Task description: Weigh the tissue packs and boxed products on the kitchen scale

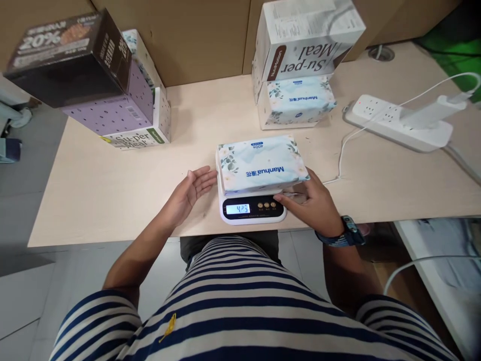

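A pale blue Manhua tissue pack (261,163) lies flat on a small white digital scale (252,208) near the table's front edge. The scale's lit display shows digits. My left hand (189,193) rests open on the table just left of the scale, palm turned toward the pack, fingers close to the pack's left end. My right hand (313,200) lies at the scale's right side, its fingers on the scale's right front corner beneath the pack's edge. A watch sits on that wrist.
The light wooden table (112,190) carries a stack of boxes (101,80) at back left and a Su-per Meal box on another tissue pack (300,65) at back centre. A white power strip (398,123) with charger and cables lies at right.
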Available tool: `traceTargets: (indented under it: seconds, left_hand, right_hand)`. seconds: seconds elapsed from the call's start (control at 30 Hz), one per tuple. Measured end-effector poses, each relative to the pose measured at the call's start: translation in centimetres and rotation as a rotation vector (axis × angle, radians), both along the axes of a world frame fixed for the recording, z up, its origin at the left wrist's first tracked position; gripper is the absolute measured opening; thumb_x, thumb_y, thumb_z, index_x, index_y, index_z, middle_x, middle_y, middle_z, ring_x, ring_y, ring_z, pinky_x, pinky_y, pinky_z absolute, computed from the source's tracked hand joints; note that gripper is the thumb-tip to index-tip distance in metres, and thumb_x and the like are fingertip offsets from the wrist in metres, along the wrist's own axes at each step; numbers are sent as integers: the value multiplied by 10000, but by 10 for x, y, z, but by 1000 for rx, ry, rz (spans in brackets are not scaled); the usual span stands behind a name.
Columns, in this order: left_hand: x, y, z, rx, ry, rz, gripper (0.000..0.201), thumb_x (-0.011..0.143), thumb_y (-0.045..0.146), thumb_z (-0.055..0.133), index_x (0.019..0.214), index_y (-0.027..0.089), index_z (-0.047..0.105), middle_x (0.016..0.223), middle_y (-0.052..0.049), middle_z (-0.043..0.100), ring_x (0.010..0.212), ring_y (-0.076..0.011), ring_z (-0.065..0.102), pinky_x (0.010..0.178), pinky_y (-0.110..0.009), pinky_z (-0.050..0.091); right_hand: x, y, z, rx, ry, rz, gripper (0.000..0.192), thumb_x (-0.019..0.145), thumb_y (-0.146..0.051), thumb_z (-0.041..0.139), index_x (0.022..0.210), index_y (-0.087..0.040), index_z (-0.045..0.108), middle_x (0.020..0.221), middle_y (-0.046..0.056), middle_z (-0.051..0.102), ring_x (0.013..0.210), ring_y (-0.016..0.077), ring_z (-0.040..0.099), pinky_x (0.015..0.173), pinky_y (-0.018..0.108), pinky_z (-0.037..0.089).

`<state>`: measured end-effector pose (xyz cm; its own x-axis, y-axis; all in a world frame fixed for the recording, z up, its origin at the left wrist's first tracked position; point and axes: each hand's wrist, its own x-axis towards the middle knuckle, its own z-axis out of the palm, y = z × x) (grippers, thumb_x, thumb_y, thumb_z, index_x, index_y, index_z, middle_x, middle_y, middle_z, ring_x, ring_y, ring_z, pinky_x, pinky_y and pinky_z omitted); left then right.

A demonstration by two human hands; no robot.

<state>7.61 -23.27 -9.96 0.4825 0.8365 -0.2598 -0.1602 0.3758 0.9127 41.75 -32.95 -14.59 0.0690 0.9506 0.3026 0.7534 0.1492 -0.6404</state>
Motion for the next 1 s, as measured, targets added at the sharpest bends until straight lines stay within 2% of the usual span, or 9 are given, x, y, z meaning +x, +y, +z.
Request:
traceTargets:
  seconds: [0.17,0.3,0.43,0.7,1.0]
  left_hand:
    - [-4,2,-5,-14,-22,-18,687,1021,797,606,1406,244,738,1573,-129,720,1539,-360,617,1363,-577,392]
    - [-7,2,-9,6,-52,-49,646,1045,765,598,1417,256,739,1576,-124,717,1542,-358,609,1353,-569,395]
    - [-12,1,-11,6,-55,-81,618,1060,740,595,1424,263,739,1558,-125,728,1547,-358,602,1349,-574,391]
    - [-15,-1,-7,46,-76,-118,607,1062,722,606,1452,274,734,1574,-111,715,1544,-340,599,1326,-537,421]
    - [-11,-1,-3,40,-54,-72,585,1033,722,657,1406,286,769,1531,-92,747,1495,-320,635,1272,-500,466]
  right_hand:
    - [-3,0,1,9,62,6,819,983,-736,702,1670,-320,540,1645,140,638,1514,376,634,1238,602,590]
    - [-5,0,0,10,107,-22,805,985,-741,692,1657,-319,564,1629,140,651,1493,373,653,1166,571,649]
    - [-6,0,-3,1,104,-26,779,992,-731,684,1653,-334,569,1611,133,663,1480,390,663,1218,625,609]
    - [-7,1,2,-22,95,-7,780,1007,-728,663,1660,-314,559,1618,144,657,1491,399,654,1224,629,602]
    - [-4,0,0,-8,57,-25,829,995,-748,666,1677,-294,536,1632,164,641,1496,401,642,1204,636,608]
